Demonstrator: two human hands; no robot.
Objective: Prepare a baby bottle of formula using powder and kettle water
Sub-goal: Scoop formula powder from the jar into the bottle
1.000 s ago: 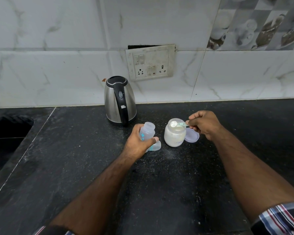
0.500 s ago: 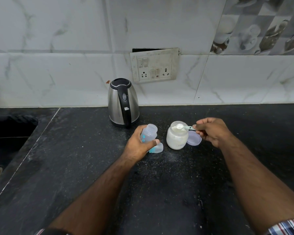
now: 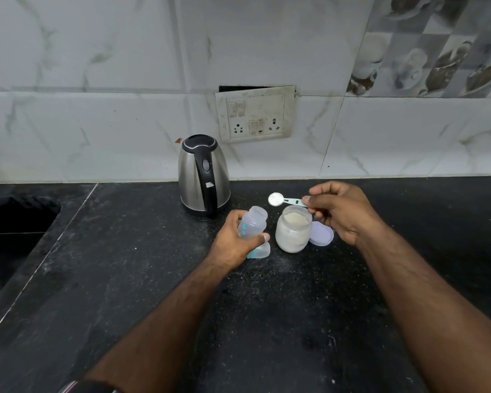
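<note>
Powder is scooped but not yet in the bottle. The right hand (image 3: pixel 341 212) has its grip pinched on the handle of a small scoop (image 3: pixel 284 199), whose heaped bowl sits out past the fingertips, lifted above the open powder jar (image 3: pixel 293 227) and about level with the bottle's mouth. The left hand (image 3: pixel 234 241) has its grip wrapped round the baby bottle (image 3: pixel 253 222), which is uncapped and tilted, its open neck leaning toward the scoop. No powder or water shows plainly inside the bottle, so I judge the task to be early: dosing under way, with water, capping and shaking all left to do.

The kettle (image 3: pixel 203 175) stands beyond the left grip, against the wall, lid down and handle facing the person, near enough to reach once a hand is free. Just under the left grip's thumb lies what looks like the bottle's clear cap (image 3: pixel 260 251) with a teal ring. The jar's lilac lid (image 3: pixel 321 234) lies under the right grip, touching the jar's far side. Fine white specks dust the dark table (image 3: pixel 153 279) in front of both grips. A sink (image 3: pixel 14 222) opens well off to the left grip's outer side.

Nothing blocks the short gap between scoop and bottle neck; the narrow mouth and the heaped scoop are the likely cause of any spill.
</note>
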